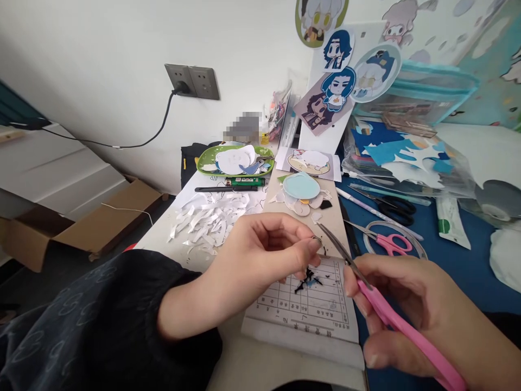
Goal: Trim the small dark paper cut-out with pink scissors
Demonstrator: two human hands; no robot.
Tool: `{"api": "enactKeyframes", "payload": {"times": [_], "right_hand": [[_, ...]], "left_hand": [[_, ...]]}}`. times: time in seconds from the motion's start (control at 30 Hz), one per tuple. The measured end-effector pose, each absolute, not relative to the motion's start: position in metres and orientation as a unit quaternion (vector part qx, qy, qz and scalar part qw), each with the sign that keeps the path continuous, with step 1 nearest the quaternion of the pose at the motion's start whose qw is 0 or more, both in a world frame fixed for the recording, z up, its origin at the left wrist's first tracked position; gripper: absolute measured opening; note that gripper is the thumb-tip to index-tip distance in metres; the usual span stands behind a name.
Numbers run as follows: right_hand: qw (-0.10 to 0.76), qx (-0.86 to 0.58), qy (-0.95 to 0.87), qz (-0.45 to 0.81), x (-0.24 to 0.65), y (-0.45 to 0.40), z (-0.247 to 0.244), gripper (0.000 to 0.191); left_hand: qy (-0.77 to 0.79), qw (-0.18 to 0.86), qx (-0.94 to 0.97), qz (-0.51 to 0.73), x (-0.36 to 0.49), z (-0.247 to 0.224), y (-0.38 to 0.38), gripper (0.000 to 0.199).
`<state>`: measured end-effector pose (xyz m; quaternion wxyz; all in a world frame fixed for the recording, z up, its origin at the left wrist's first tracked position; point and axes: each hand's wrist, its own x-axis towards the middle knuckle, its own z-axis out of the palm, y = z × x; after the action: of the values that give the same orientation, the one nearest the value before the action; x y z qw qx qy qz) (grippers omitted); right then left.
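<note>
My left hand [260,252] is closed in a pinch on a small paper piece [316,239], of which only a thin edge shows past the thumb. In my right hand [419,304] is a pair of pink-handled scissors [386,312], blades pointing up and left, close to the left fingertips but apart from the piece. Below the hands lies a printed form booklet [293,315] with black and blue paper scraps [308,281] on it. Beyond them, a light blue oval cutout [301,186] rests on other paper cutouts.
White paper strips [215,220] are heaped at left, behind them a green tray [203,163] of cutouts. On the right lie smaller pink scissors [393,244], black scissors [396,208], a pen [376,213], a tube [452,222] and a plastic bag [458,182] of paper offcuts.
</note>
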<state>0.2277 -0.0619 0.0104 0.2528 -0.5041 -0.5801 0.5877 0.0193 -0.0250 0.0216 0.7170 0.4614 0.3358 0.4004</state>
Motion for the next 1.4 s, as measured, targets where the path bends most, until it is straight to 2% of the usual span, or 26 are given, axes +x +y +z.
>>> {"api": "enactKeyframes", "payload": {"times": [0.13, 0.3, 0.5, 0.67, 1.0, 1.4], "right_hand": [[0.255, -0.516, -0.613, 0.542, 0.224, -0.071, 0.008, 0.038], [0.307, -0.527, -0.688, 0.394, 0.220, -0.073, 0.004, 0.011], [0.271, -0.484, -0.715, 0.426, 0.216, -0.070, 0.005, 0.017], [0.282, -0.499, -0.720, 0.392, 0.214, -0.072, 0.006, 0.017], [0.207, -0.494, -0.773, 0.340, 0.219, -0.069, 0.010, 0.017], [0.241, -0.487, -0.773, 0.329, 0.222, -0.069, 0.001, 0.012]], "left_hand": [[0.336, 0.723, 0.449, 0.403, 0.020, 0.024, -0.025, 0.013], [0.350, 0.723, 0.441, 0.400, 0.021, 0.025, -0.026, 0.013], [0.359, 0.729, 0.432, 0.392, 0.021, 0.024, -0.025, 0.013], [0.363, 0.737, 0.425, 0.380, 0.020, 0.023, -0.026, 0.014], [0.380, 0.734, 0.419, 0.376, 0.020, 0.023, -0.026, 0.013], [0.377, 0.733, 0.421, 0.378, 0.019, 0.021, -0.027, 0.012]]}}
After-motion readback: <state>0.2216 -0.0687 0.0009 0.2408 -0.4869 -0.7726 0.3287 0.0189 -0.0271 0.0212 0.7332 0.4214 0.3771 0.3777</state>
